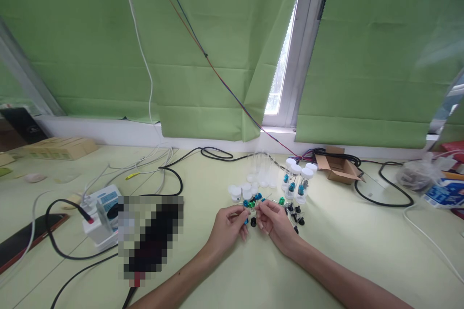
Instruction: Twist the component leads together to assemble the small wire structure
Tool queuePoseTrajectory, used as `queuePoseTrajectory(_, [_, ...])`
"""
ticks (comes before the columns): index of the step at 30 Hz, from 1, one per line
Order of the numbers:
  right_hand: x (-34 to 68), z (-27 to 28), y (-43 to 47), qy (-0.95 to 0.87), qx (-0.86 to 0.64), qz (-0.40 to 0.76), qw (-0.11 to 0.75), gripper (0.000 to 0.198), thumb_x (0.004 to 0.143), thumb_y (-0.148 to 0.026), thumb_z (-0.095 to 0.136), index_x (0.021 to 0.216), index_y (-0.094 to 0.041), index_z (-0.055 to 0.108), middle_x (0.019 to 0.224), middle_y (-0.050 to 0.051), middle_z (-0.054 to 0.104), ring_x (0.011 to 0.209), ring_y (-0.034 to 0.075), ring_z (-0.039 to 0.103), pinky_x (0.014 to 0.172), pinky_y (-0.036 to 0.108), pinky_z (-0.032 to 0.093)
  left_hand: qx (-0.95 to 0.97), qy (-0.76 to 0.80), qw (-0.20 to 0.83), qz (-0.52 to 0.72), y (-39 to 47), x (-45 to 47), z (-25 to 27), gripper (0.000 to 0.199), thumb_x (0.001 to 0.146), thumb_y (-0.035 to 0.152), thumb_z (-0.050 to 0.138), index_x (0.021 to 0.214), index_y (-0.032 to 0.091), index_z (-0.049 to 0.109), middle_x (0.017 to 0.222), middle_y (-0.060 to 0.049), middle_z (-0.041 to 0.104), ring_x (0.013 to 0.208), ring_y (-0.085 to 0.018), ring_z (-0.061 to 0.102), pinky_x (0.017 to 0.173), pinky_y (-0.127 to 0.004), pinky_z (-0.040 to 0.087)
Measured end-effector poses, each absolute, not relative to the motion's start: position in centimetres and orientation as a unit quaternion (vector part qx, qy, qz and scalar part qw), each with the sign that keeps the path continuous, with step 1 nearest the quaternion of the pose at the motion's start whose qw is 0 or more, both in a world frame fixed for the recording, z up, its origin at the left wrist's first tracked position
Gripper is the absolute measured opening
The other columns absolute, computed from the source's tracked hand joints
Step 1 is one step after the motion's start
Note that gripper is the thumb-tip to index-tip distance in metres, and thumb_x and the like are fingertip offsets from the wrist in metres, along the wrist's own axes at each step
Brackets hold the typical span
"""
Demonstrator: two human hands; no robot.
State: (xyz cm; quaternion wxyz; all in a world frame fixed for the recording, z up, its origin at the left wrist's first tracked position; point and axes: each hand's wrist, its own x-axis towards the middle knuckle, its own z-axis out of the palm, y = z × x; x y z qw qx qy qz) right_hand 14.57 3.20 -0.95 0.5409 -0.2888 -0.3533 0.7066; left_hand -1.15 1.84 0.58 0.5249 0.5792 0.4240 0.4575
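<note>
My left hand (229, 223) is closed in a pinch among small blue, green and black pieces. Opposite it, my right hand (277, 224) is also pinched, with its fingertips a short gap away. Whatever lies between the fingers is too small to make out. Near the fingertips are a green piece (251, 204) and a blue piece (258, 196). Several black pieces (298, 209) with thin metal parts lie beside my right hand. White caps (236, 193) sit just behind. Farther back stand clear tubes (264, 171), and capped tubes (301, 184) holding blue pieces are to the right.
A power strip (103, 217) with cables and a pixelated dark object (154, 236) are on the left. Black cable (217, 153) runs along the back. An open cardboard box (339, 171) and a plastic bag (418, 171) lie right. Yellowish boxes (60, 147) are far left.
</note>
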Motion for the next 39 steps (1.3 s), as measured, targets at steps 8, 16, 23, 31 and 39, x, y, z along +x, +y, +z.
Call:
queuePoseTrajectory(8, [14.5,-0.7,3.2,-0.349,-0.309,0.711,0.527,0.042,0.065,-0.051,0.081,0.067,-0.014,0.060,0.047,-0.005,0.053,0.033,0.007,0.047,0.028,0.016,0.027,0.626,0.424,0.454,0.473,1.1,-0.8,1.0,0.032,0.085,0.043,0.059,0.075,0.015,0.069,0.075,-0.003,0.057,0.050,-0.012,0.053,0.042,-0.022,0.044])
queuePoseTrajectory(16, [14.6,-0.8,3.2,-0.344,-0.307,0.719,0.521,0.044,0.063,-0.053,0.081,0.065,-0.016,0.057,0.045,-0.006,0.051,0.030,0.004,0.041,0.026,0.015,0.020,0.690,0.438,0.355,0.454,0.6,-0.9,1.3,0.029,0.089,0.039,0.054,0.078,0.019,0.071,0.078,-0.005,0.057,0.062,-0.016,0.054,0.049,-0.022,0.045])
queuePoseTrajectory(23, [14.6,-0.5,3.2,-0.343,-0.304,0.721,0.520,0.042,0.065,-0.050,0.081,0.064,-0.016,0.057,0.046,-0.007,0.050,0.029,0.004,0.039,0.025,0.014,0.018,0.713,0.438,0.319,0.444,0.5,-1.0,1.4,0.024,0.090,0.035,0.053,0.086,0.021,0.072,0.083,-0.006,0.061,0.072,-0.019,0.057,0.054,-0.023,0.046])
queuePoseTrajectory(31, [14.6,-0.4,3.1,-0.338,-0.303,0.724,0.519,0.041,0.065,-0.048,0.081,0.066,-0.016,0.056,0.046,-0.007,0.050,0.029,0.003,0.039,0.025,0.014,0.018,0.706,0.447,0.320,0.447,0.5,-1.0,1.4,0.022,0.090,0.034,0.053,0.087,0.022,0.071,0.084,-0.006,0.063,0.071,-0.019,0.058,0.055,-0.024,0.046])
queuePoseTrajectory(39, [14.6,-0.8,3.2,-0.342,-0.297,0.721,0.524,0.039,0.067,-0.047,0.081,0.070,-0.016,0.057,0.046,-0.007,0.051,0.030,0.004,0.040,0.025,0.013,0.020,0.699,0.448,0.330,0.448,0.6,-1.0,1.2,0.022,0.089,0.033,0.054,0.081,0.020,0.068,0.078,-0.004,0.059,0.064,-0.016,0.055,0.052,-0.022,0.045])
